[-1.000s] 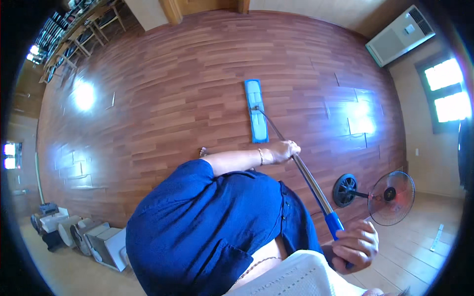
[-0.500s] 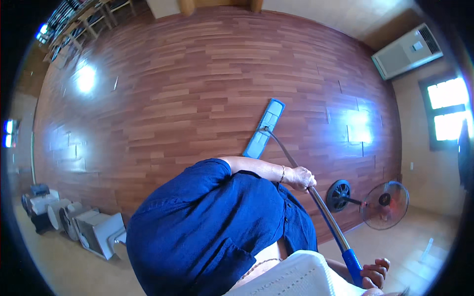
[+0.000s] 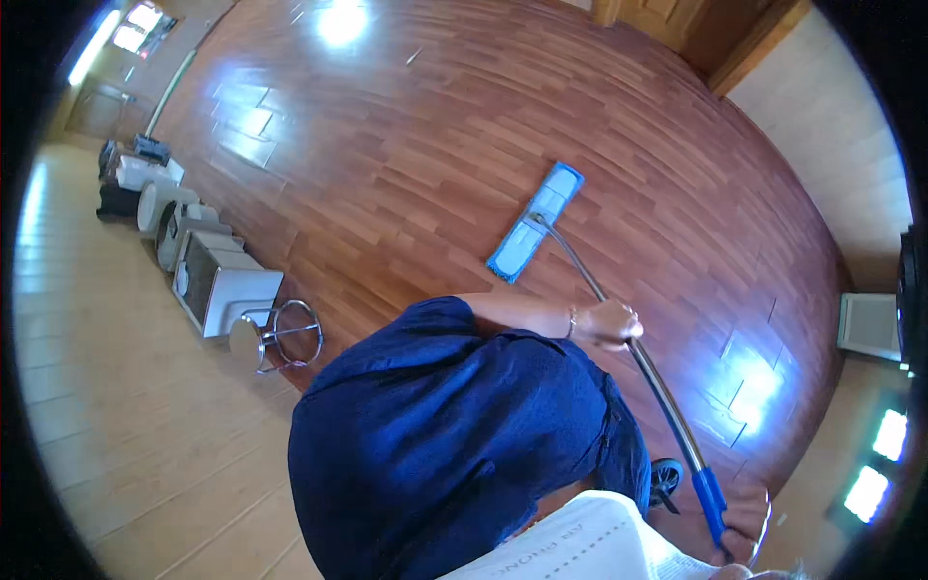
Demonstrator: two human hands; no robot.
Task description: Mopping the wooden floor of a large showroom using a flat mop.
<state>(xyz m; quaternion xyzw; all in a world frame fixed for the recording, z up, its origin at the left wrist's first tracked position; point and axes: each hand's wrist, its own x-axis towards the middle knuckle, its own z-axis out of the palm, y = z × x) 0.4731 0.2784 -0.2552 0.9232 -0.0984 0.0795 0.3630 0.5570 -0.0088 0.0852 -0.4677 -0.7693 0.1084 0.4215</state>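
Note:
A flat mop rests on the floor ahead of me. Its long pad (image 3: pixel 535 227) is light blue, set at a slant, and a jointed mount joins it to the metal pole (image 3: pixel 667 401). My left hand (image 3: pixel 609 324), with a bracelet at its wrist, is wrapped round the upper-middle of the pole. The blue grip (image 3: pixel 709 498) at the pole's top end reaches down to the lower right. I cannot make out my right hand there.
The floor (image 3: pixel 406 203) is reddish-brown wood. Along the left wall stand white and grey boxy things (image 3: pixel 227 280) and a round metal-framed stool (image 3: pixel 293 333). A fan base (image 3: pixel 665 478) is close by at lower right. Far right is a white appliance (image 3: pixel 867 324); a wooden door (image 3: pixel 672 19) is ahead.
My view has turned left, so the room has swung round clockwise. The mop pad sits slightly higher and farther right in view. My right hand, earlier beside the blue grip, is out of sight.

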